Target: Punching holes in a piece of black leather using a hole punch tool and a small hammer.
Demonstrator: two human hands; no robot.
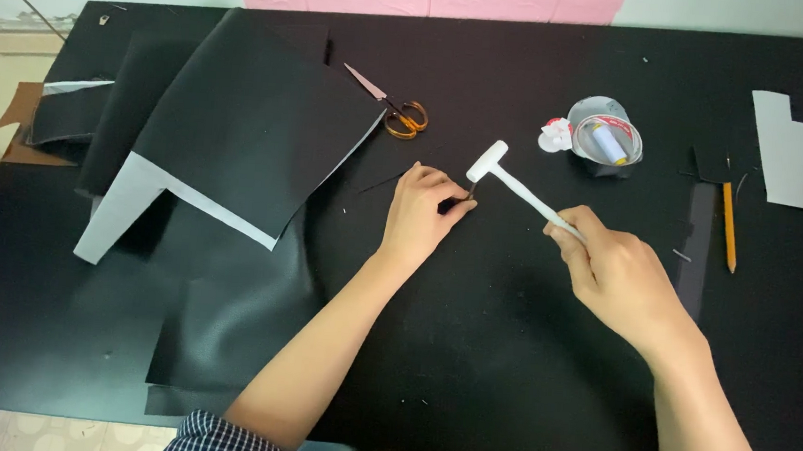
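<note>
Black tabletop [505,355]. We hold one white mallet [518,182] in our right hand [615,273], fingers wrapped tight round the handle, head raised just above a thin dark punch tool [468,194]. Our left hand [418,215] pinches that tool upright near the table's middle, fingertips closed on it. One clear plastic cup [604,136] lies on its side beyond, holding one spool of thread [607,141]. Counted: one pair of scissors [393,110], one pencil [728,225], several black leather sheets [249,121].
</note>
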